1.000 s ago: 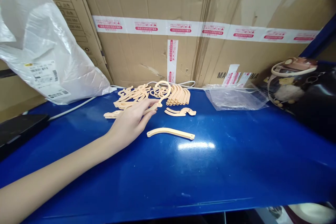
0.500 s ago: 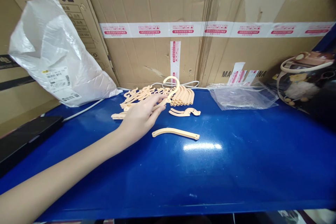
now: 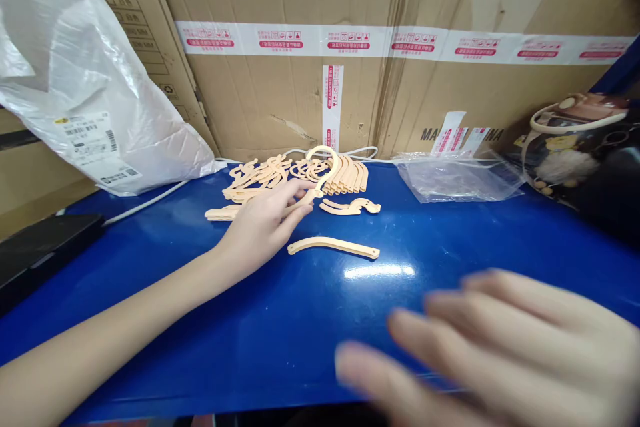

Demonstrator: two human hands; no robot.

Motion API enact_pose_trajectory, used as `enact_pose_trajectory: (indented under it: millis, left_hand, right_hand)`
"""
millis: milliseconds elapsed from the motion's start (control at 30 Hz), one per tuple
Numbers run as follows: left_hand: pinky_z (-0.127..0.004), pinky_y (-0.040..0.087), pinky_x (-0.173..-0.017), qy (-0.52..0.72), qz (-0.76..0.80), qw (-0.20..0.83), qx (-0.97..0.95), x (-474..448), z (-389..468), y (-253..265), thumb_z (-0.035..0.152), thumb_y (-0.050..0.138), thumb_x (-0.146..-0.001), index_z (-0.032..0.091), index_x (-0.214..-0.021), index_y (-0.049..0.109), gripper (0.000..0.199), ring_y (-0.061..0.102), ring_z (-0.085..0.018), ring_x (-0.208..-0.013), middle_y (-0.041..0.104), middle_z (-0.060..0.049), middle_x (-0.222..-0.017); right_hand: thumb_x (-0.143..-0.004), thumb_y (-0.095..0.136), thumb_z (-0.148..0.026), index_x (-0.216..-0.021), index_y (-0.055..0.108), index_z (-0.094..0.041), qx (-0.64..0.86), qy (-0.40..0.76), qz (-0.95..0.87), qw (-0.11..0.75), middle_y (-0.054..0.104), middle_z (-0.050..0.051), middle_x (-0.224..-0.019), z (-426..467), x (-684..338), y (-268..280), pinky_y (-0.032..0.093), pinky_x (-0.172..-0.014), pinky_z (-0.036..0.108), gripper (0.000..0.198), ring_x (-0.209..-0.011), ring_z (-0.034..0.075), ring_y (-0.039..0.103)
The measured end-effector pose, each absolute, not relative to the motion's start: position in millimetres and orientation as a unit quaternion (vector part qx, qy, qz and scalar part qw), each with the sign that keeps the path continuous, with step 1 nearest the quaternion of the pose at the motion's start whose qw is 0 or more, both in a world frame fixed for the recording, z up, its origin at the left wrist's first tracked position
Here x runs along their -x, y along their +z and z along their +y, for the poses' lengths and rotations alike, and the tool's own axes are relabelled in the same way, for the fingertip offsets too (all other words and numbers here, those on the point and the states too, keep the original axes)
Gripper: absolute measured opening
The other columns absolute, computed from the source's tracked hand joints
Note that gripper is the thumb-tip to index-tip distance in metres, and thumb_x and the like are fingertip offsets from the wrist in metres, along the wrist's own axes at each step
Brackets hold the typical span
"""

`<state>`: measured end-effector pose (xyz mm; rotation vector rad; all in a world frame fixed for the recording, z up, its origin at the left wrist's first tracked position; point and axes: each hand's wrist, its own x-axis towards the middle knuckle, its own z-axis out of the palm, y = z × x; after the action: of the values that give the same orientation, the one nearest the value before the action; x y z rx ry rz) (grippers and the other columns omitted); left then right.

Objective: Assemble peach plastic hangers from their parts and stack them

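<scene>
My left hand [image 3: 255,220] is closed on a cream plastic hanger hook [image 3: 331,170], its curved end sticking up past my fingertips. In front of it on the blue table lies a single slightly bent hanger arm [image 3: 334,245]. Just right of my fingers rests another small hanger piece [image 3: 356,206] with a wavy outline. Behind are a heap of loose hooks [image 3: 263,172] and a row of stacked curved arms [image 3: 354,173]. My right hand [image 3: 525,347], blurred by motion, is over the table at lower right, fingers apart and nothing visible in them.
Cardboard boxes [image 3: 280,93] stand along the back of the blue table [image 3: 300,333]. A white plastic parcel bag [image 3: 95,100] leans at left, near a black device [image 3: 50,253]. A clear plastic bag [image 3: 455,180] and a dark bag with a handle [image 3: 565,153] are at right.
My right hand has come into view at lower right. My left hand still grips the hanger hook, and the view has shifted slightly.
</scene>
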<state>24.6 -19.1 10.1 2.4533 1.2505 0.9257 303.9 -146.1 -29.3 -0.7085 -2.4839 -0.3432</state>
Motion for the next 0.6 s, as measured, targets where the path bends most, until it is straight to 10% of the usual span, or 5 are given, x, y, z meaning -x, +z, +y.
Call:
enact_pose_trajectory:
  millis: [233,600]
  left_hand:
    - [-0.025,0.053,-0.043,0.345,0.448,0.427,-0.706,-28.5,-21.5,11.9,0.034,0.065,-0.076,0.019,-0.109,0.048,0.04,0.062,-0.024,-0.088,0.057,-0.007,-0.097]
    - [-0.022,0.051,-0.061,0.329,0.446,0.573,-0.603,-33.5,-30.3,16.0,0.034,0.057,-0.088,0.016,-0.092,0.059,0.018,0.058,-0.01,-0.063,0.06,-0.001,-0.081]
  right_hand:
    - [-0.097,0.045,-0.033,-0.121,0.06,-0.015,0.273,-0.116,-0.941,0.161,0.062,0.011,-0.103,-47.6,-253.6,14.5,0.048,-0.082,0.037,0.034,-0.093,0.022,0.057]
    - [-0.099,0.029,-0.017,-0.096,0.055,-0.013,0.323,-0.022,-0.93,0.175,0.058,0.011,-0.093,-33.2,-258.5,-9.3,0.046,-0.075,0.033,0.026,-0.082,0.019,0.053]
